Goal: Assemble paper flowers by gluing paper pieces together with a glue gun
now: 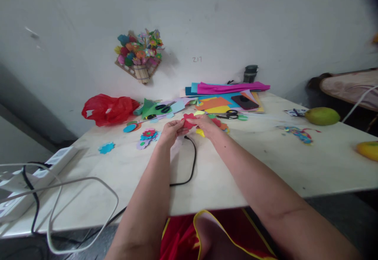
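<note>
A red paper flower [188,121] is held above the table between my two hands. My left hand [173,131] grips its left edge with the fingers closed. My right hand [204,124] pinches its right side, thumb on top. Just beyond and to the right lie more cut-out flowers in red, yellow and orange, partly hidden by my right hand. Left of my hands is a small pile with a red flower [149,132] on blue and lilac ones. A single blue flower [106,147] lies farther left.
Scissors [232,114] and a phone [245,102] lie near coloured sheets at the back. A red plastic bag [108,110] sits back left. A black cable [195,159] curves before my hands; a power strip [56,159] is at left, a mango [322,116] at right.
</note>
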Action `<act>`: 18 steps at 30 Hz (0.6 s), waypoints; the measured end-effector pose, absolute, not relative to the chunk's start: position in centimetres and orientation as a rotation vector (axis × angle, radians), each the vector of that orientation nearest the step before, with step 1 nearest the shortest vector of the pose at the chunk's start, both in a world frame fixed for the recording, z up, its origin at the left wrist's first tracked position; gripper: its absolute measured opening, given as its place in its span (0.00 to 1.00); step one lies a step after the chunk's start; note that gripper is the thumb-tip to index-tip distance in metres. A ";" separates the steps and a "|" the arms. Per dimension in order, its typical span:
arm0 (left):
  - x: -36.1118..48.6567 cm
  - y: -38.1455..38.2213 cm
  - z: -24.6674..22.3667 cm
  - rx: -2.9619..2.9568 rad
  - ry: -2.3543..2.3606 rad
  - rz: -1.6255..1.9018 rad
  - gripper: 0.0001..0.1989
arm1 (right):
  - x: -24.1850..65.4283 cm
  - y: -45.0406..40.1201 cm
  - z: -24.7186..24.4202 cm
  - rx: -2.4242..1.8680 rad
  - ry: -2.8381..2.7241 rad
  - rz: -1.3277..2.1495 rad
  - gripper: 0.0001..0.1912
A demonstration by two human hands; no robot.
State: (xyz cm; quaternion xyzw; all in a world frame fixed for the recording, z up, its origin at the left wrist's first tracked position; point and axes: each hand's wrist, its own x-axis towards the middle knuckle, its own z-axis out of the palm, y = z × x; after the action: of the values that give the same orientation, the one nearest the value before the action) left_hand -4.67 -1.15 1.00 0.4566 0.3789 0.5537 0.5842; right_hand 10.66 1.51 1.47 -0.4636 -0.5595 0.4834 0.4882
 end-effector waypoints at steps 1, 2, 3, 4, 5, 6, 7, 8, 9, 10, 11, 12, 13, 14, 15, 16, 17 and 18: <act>-4.7 -1.2 1.0 1.069 0.890 1.297 0.13 | 10.7 1.5 1.6 -1.121 -1.334 1.211 0.17; -4.7 -1.2 1.0 1.069 0.896 1.303 0.13 | 10.7 1.4 1.7 -1.109 -1.315 1.247 0.17; -4.7 -1.2 1.1 1.064 0.903 1.308 0.13 | 10.7 1.4 1.8 -1.098 -1.306 1.277 0.17; -4.6 -1.2 1.1 1.057 0.909 1.316 0.12 | 10.7 1.3 1.9 -1.077 -1.308 1.299 0.17; -4.6 -1.2 1.1 1.050 0.914 1.323 0.12 | 10.8 1.3 2.0 -1.053 -1.310 1.314 0.18; -4.6 -1.2 1.2 1.043 0.918 1.330 0.11 | 10.8 1.3 2.1 -1.032 -1.310 1.323 0.19; -4.6 -1.2 1.2 1.039 0.920 1.336 0.11 | 10.9 1.3 2.1 -1.018 -1.303 1.323 0.20; -4.6 -1.2 1.2 1.038 0.919 1.339 0.10 | 10.9 1.3 2.2 -1.008 -1.297 1.316 0.20; -4.6 -1.2 1.2 1.039 0.920 1.341 0.10 | 11.0 1.4 2.2 -1.001 -1.297 1.306 0.20; -4.6 -1.2 1.2 1.042 0.921 1.341 0.10 | 11.0 1.4 2.2 -0.999 -1.304 1.294 0.20; -4.6 -1.2 1.2 1.047 0.921 1.338 0.11 | 11.0 1.4 2.2 -1.001 -1.317 1.283 0.20; -4.5 -1.2 1.2 1.051 0.920 1.334 0.11 | 11.0 1.4 2.1 -1.008 -1.330 1.274 0.20; -4.5 -1.3 1.2 1.056 0.919 1.330 0.12 | 11.0 1.3 2.1 -1.020 -1.342 1.268 0.20; -4.5 -1.3 1.2 1.061 0.916 1.328 0.12 | 11.0 1.3 2.1 -1.032 -1.348 1.266 0.20; -4.5 -1.3 1.2 1.065 0.911 1.327 0.13 | 11.0 1.2 2.1 -1.046 -1.350 1.265 0.20; -4.5 -1.3 1.2 1.068 0.906 1.324 0.13 | 10.9 1.1 2.2 -1.059 -1.348 1.264 0.20; -4.5 -1.3 1.2 1.072 0.904 1.322 0.13 | 10.9 1.0 2.2 -1.074 -1.345 1.261 0.19; -4.5 -1.3 1.2 1.076 0.903 1.319 0.13 | 10.8 0.9 2.2 -1.091 -1.341 1.255 0.18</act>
State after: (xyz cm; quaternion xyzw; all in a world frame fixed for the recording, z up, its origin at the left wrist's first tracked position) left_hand -4.54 -1.34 1.20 0.4587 0.3847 0.5620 0.5707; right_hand 10.82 0.87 2.24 -0.4476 -0.5500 0.5147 0.4820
